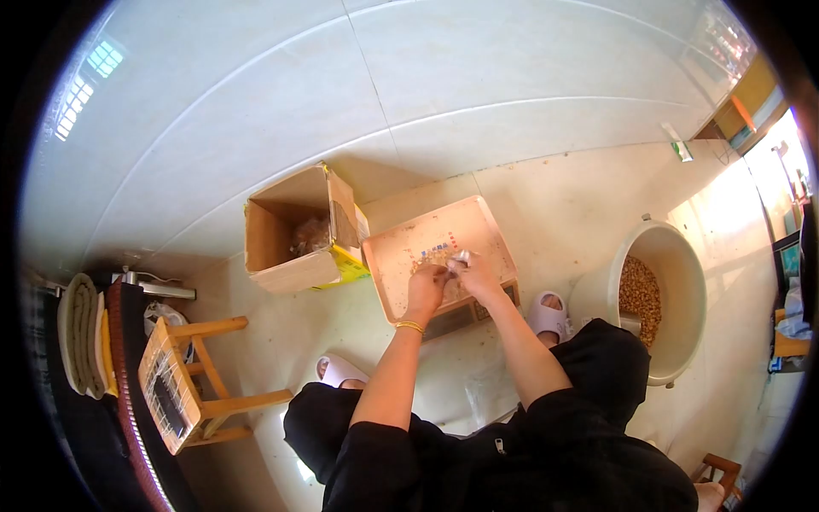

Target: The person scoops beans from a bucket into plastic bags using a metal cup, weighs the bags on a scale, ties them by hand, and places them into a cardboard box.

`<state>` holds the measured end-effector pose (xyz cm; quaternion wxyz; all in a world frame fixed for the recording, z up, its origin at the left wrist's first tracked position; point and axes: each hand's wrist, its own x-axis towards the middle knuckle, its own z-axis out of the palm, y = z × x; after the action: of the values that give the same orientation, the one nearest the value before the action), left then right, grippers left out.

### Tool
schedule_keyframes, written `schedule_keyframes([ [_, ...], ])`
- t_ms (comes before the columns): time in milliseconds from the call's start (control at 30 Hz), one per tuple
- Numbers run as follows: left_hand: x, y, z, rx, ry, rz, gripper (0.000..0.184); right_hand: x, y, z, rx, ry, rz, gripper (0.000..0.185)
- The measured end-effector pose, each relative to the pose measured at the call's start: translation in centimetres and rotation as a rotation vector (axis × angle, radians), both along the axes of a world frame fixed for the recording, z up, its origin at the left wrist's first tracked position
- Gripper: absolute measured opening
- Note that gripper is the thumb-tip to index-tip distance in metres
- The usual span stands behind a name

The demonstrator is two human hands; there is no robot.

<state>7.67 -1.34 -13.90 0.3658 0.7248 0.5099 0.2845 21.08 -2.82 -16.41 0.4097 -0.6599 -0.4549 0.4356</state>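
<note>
My left hand [426,288] and my right hand [476,277] meet over a shallow peach-coloured tray [388,256]. Both have their fingers bent and pinched together at nearly the same spot. A small shiny, pale piece [461,258] shows at the fingertips of my right hand; its kind is too small to tell. Whatever the left fingers pinch is hidden. Small tan bits [433,255] lie in the tray just beyond the hands, near printed blue and red marks. Under the tray's near edge stands a dark-fronted box [448,320].
An open cardboard box [286,273] with clear packets inside stands left of the tray. At right is a large pale bucket [678,264] of brown kernels [638,294], with a metal cup [630,322] in it. A wooden stool [205,375] stands at left. Slippered feet flank the tray.
</note>
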Motion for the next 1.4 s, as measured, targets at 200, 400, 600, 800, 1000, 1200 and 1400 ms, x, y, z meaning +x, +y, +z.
schedule_keyframes([
  [200,0.2,0.5,-0.3,-0.005,0.096,0.099,0.018,-1.4,-0.7,2.0,0.159,-0.240,-0.041,0.019],
  [400,1.2,0.7,0.8,0.070,0.214,0.040,0.014,-2.1,-1.3,3.1,0.509,-0.643,-0.032,0.021],
  [600,0.7,1.3,0.8,0.068,0.262,-0.089,0.010,-1.5,-1.2,2.0,0.478,-0.664,-0.008,0.016],
  [800,-0.1,1.5,0.8,0.056,0.174,-0.174,0.011,-1.5,-1.2,2.1,0.368,-0.643,-0.026,0.009],
  [1000,0.0,1.1,1.3,0.110,0.203,-0.176,0.014,-1.2,-1.2,1.8,0.239,-0.555,-0.025,0.004],
  [1200,0.0,1.3,1.0,0.128,0.153,-0.093,0.012,-0.4,-0.3,2.0,-0.138,-0.102,-0.041,0.006],
  [1400,-0.3,1.4,0.8,0.093,0.143,-0.111,0.009,-0.1,-0.5,3.6,-0.605,0.689,-0.171,0.003],
])
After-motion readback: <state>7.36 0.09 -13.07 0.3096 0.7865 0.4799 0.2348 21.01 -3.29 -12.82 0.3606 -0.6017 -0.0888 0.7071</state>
